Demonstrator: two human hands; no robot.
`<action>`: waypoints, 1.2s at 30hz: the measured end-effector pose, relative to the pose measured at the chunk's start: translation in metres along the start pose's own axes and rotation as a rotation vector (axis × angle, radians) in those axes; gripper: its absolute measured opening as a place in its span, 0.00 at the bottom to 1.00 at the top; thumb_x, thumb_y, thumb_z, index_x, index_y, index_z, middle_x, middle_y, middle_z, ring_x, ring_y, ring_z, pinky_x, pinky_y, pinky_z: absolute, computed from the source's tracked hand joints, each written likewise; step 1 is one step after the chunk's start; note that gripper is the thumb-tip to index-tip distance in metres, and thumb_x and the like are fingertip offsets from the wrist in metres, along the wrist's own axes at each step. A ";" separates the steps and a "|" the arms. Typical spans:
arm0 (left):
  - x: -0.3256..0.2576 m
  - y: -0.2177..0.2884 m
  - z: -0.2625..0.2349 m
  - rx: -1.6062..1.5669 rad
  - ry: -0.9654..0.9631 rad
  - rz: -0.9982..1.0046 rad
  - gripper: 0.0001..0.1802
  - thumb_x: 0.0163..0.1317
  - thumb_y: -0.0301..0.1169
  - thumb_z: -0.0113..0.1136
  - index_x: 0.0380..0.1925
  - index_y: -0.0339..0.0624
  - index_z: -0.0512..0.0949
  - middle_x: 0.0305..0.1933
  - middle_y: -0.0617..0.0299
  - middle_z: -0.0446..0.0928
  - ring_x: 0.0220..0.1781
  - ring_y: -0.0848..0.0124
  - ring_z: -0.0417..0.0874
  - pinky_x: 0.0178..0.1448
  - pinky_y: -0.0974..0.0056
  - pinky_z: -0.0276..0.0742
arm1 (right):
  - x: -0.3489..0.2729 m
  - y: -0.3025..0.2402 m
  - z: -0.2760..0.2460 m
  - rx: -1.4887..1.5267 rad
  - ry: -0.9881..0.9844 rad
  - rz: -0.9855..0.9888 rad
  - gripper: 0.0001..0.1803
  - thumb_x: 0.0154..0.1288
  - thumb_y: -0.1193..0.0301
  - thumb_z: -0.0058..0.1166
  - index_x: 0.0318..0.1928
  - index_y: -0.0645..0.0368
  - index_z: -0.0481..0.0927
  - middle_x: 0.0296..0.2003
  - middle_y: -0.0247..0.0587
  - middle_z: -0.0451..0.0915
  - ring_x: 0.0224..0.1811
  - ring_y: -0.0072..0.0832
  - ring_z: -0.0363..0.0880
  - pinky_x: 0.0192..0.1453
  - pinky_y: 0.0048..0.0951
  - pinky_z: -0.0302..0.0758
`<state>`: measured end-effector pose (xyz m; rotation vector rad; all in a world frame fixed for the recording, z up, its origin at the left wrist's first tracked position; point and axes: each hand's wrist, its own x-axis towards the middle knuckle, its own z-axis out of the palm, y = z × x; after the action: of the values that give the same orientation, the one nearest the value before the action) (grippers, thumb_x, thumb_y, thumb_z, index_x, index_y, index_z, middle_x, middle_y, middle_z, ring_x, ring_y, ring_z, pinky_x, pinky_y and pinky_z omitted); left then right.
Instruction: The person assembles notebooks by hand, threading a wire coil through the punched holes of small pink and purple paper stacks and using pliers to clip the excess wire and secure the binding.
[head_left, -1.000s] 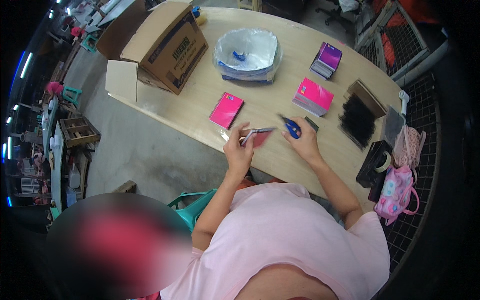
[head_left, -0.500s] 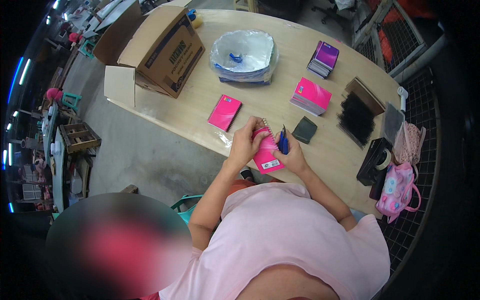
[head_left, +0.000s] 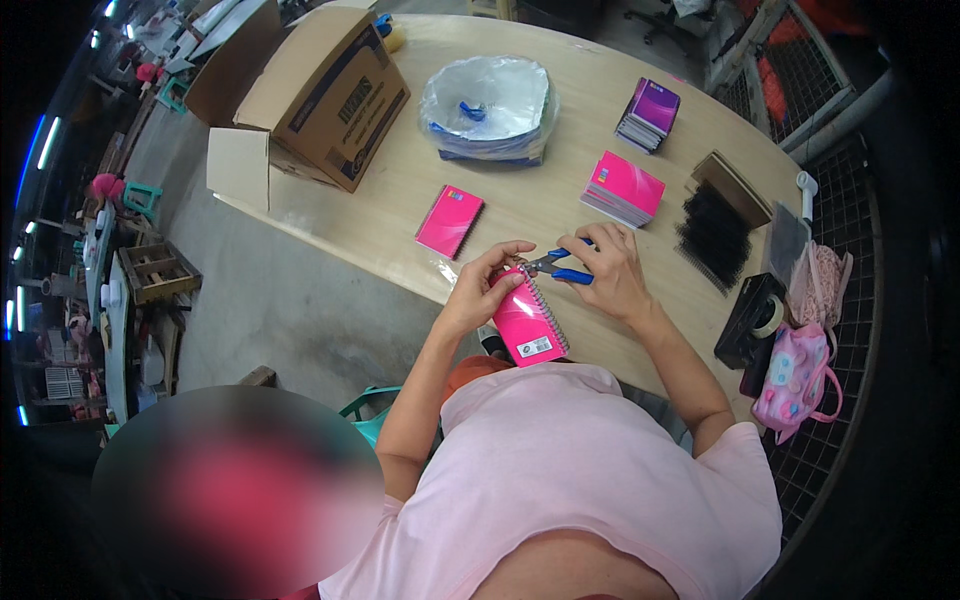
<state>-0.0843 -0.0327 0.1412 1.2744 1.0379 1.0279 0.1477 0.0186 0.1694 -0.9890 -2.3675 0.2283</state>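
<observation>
My left hand (head_left: 482,290) grips a pink spiral notebook (head_left: 522,318) by its far end, over the table's near edge. A wire coil runs down the notebook's right side, and a white label shows near its lower end. In my right hand (head_left: 612,270) is a pair of blue-handled pliers (head_left: 565,266), handles spread apart. The pliers' jaws meet the top end of the coil, close to my left fingertips. Whether the jaws are closed on the wire I cannot make out. Another pink spiral notebook (head_left: 450,221) lies flat beyond my left hand.
Beyond my right hand stand a pink notebook stack (head_left: 625,187) and a purple one (head_left: 650,113). Black coils (head_left: 714,238) lie to the right, near a tape roll (head_left: 768,318) and a pink pouch (head_left: 790,385). A plastic-lined bin (head_left: 487,110) and a cardboard box (head_left: 325,105) stand at the back.
My right hand has left the coil's side and brought the pliers, now opened, to the coil's top end. The notebook has shifted slightly toward me, its coil now running down the whole edge.
</observation>
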 end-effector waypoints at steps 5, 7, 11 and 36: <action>-0.003 0.004 -0.001 -0.076 -0.009 -0.011 0.23 0.66 0.15 0.53 0.61 0.35 0.72 0.45 0.59 0.79 0.50 0.74 0.82 0.57 0.69 0.77 | 0.005 0.003 0.003 -0.023 0.025 -0.050 0.20 0.52 0.60 0.67 0.45 0.50 0.82 0.38 0.37 0.76 0.46 0.37 0.75 0.54 0.44 0.65; -0.003 0.003 -0.003 -0.075 -0.031 -0.009 0.22 0.66 0.15 0.53 0.61 0.34 0.72 0.44 0.59 0.79 0.52 0.72 0.82 0.57 0.68 0.77 | 0.009 0.004 0.003 -0.033 0.039 -0.080 0.19 0.52 0.60 0.66 0.45 0.50 0.82 0.38 0.37 0.76 0.45 0.36 0.75 0.53 0.43 0.65; -0.002 0.002 -0.004 -0.064 -0.039 -0.003 0.22 0.66 0.15 0.53 0.61 0.35 0.72 0.42 0.59 0.79 0.51 0.72 0.83 0.57 0.68 0.77 | 0.011 0.010 0.000 -0.076 -0.008 -0.117 0.17 0.51 0.62 0.65 0.44 0.48 0.82 0.35 0.35 0.76 0.41 0.33 0.76 0.50 0.40 0.67; 0.003 0.001 -0.005 0.054 0.040 -0.074 0.22 0.64 0.18 0.59 0.59 0.32 0.72 0.38 0.64 0.79 0.43 0.78 0.80 0.50 0.72 0.77 | 0.016 0.010 -0.007 -0.123 0.063 -0.100 0.21 0.49 0.65 0.66 0.48 0.47 0.83 0.35 0.35 0.76 0.42 0.34 0.76 0.47 0.40 0.67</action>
<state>-0.0889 -0.0283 0.1423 1.2536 1.1416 0.9782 0.1486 0.0364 0.1789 -0.9161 -2.3891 0.0139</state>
